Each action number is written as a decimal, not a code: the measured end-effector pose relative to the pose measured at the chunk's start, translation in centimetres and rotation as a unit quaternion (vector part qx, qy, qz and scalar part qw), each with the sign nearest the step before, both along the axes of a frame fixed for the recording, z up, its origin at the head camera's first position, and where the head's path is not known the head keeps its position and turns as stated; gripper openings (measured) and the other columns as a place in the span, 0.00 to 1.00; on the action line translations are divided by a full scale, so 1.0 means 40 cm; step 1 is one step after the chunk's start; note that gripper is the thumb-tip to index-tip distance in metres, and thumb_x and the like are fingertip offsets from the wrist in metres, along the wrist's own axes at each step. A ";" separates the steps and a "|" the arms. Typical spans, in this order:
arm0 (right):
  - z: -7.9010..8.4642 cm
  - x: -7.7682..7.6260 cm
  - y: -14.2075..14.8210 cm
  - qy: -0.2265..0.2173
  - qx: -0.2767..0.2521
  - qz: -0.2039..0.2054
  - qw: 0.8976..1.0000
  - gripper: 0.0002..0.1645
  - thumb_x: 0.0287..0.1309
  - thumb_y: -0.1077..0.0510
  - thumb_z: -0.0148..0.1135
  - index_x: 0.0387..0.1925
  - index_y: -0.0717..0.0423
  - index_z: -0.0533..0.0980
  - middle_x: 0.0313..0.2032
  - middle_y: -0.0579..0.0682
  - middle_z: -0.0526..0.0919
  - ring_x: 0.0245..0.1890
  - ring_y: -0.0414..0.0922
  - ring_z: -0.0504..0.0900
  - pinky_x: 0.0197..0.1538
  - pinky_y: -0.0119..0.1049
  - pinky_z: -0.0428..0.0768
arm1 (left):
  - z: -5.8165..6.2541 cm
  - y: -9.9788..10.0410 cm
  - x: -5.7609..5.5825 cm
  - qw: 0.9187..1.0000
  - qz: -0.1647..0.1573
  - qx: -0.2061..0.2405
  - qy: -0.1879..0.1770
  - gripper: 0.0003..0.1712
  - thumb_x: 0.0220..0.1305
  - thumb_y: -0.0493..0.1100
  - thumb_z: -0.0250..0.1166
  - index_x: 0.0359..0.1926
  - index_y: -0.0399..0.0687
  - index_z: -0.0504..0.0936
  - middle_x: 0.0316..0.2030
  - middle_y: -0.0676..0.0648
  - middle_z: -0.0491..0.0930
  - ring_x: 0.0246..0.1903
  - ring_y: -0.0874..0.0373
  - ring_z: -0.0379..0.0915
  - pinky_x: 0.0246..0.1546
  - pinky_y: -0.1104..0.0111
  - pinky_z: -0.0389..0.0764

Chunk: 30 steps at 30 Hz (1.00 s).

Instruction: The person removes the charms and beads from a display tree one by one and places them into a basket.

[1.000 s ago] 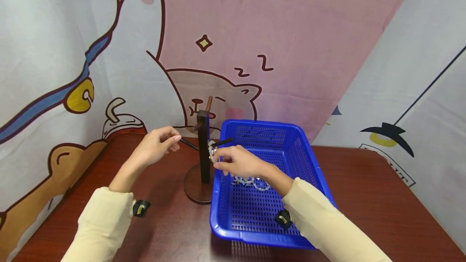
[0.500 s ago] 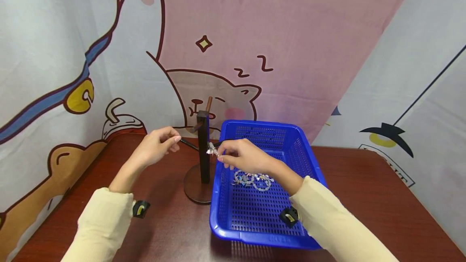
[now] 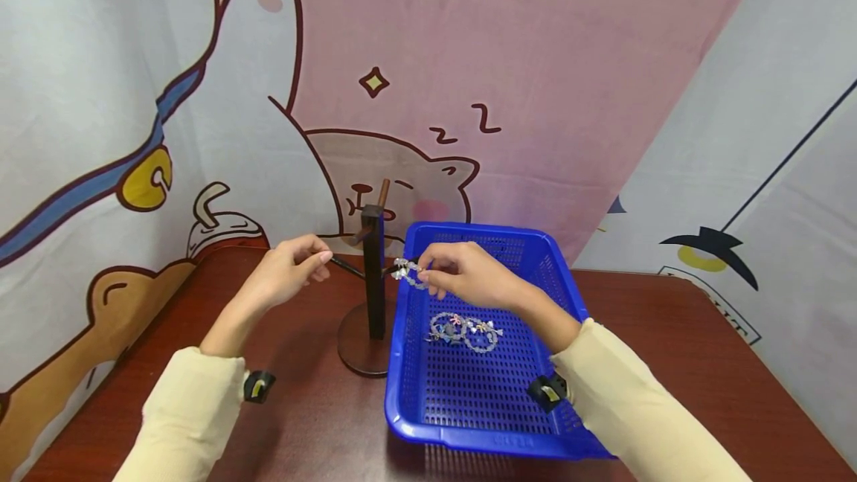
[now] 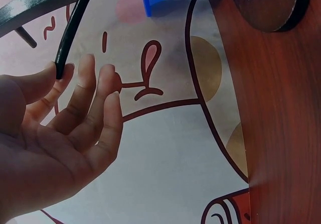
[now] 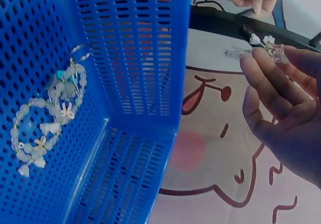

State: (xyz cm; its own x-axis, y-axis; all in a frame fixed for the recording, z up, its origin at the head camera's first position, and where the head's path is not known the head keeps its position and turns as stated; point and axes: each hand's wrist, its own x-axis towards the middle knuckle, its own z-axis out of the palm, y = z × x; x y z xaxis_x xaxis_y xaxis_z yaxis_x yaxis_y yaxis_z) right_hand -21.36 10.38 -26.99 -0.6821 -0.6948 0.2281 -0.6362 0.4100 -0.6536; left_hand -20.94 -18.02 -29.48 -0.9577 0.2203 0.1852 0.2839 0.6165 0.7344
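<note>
A dark wooden stand (image 3: 375,303) with several pegs rises from a round base. My left hand (image 3: 293,268) pinches the tip of its left peg (image 4: 70,38) between thumb and index finger, the other fingers loosely bent. On the opposite side, my right hand (image 3: 472,274) pinches a clear beaded bracelet (image 3: 410,274) with white flower charms. That bracelet overlaps the outer part of the right peg, whose end my fingers hide in the head view. Below my right hand, two pale beaded bracelets with charms lie side by side in the blue basket (image 3: 396,400), one a bracelet with a pink flower (image 5: 83,81).
The basket's left wall stands right beside the stand's base (image 3: 355,352). Both rest on a reddish-brown wooden table (image 3: 301,422). A cartoon-printed cloth (image 3: 556,95) hangs behind the table. Another peg (image 3: 384,192) sticks up near the stand's top.
My right hand has drawn the bracelet rightward and a little upward, away from the post, along the right peg. My left hand keeps its pinch on the left peg.
</note>
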 end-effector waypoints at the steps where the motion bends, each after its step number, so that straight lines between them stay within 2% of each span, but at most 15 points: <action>1: 0.003 -0.001 0.004 0.000 -0.001 -0.002 1.000 0.03 0.61 0.64 0.55 0.33 0.59 0.75 0.23 0.51 0.80 0.23 0.47 0.80 0.29 0.35 0.78 | 0.000 0.000 0.000 1.000 0.000 0.000 0.000 0.11 0.67 0.42 0.53 0.40 0.37 0.75 0.25 0.47 0.79 0.29 0.56 0.76 0.33 0.64 0.76; 8: 0.023 -0.006 0.037 0.000 0.000 -0.029 1.000 0.03 0.61 0.63 0.55 0.34 0.57 0.75 0.22 0.45 0.79 0.24 0.43 0.79 0.30 0.37 0.77 | 0.000 0.001 0.001 1.000 0.001 0.001 0.001 0.11 0.67 0.42 0.53 0.39 0.38 0.75 0.25 0.47 0.79 0.30 0.54 0.77 0.33 0.63 0.76; 11: 0.030 -0.007 0.050 -0.002 -0.005 -0.038 0.999 0.03 0.61 0.63 0.55 0.33 0.57 0.75 0.22 0.45 0.79 0.24 0.44 0.79 0.30 0.39 0.77 | 0.001 0.001 0.002 1.000 0.002 -0.001 0.000 0.10 0.67 0.42 0.53 0.39 0.38 0.75 0.25 0.47 0.79 0.30 0.54 0.76 0.33 0.63 0.76; 16: 0.033 -0.007 0.072 -0.006 -0.008 -0.052 0.999 0.03 0.60 0.64 0.56 0.32 0.57 0.76 0.21 0.48 0.79 0.24 0.47 0.79 0.28 0.37 0.75 | 0.001 0.001 0.002 1.000 0.001 0.001 0.001 0.10 0.67 0.42 0.53 0.39 0.38 0.75 0.25 0.47 0.79 0.30 0.51 0.77 0.33 0.63 0.76; 22: 0.015 -0.013 0.104 -0.011 -0.004 -0.065 0.998 0.03 0.60 0.64 0.55 0.32 0.58 0.76 0.23 0.50 0.80 0.24 0.46 0.79 0.28 0.34 0.75 | -0.002 0.001 0.000 1.000 0.001 0.001 0.003 0.10 0.67 0.42 0.53 0.39 0.38 0.75 0.25 0.46 0.79 0.29 0.56 0.76 0.33 0.63 0.76; 30: -0.032 -0.021 0.135 -0.020 -0.012 -0.064 0.998 0.04 0.60 0.66 0.55 0.32 0.58 0.75 0.23 0.52 0.79 0.23 0.46 0.79 0.28 0.34 0.76 | -0.004 0.002 0.002 1.000 0.004 -0.001 0.007 0.10 0.68 0.42 0.53 0.39 0.38 0.75 0.25 0.45 0.80 0.30 0.53 0.77 0.33 0.63 0.76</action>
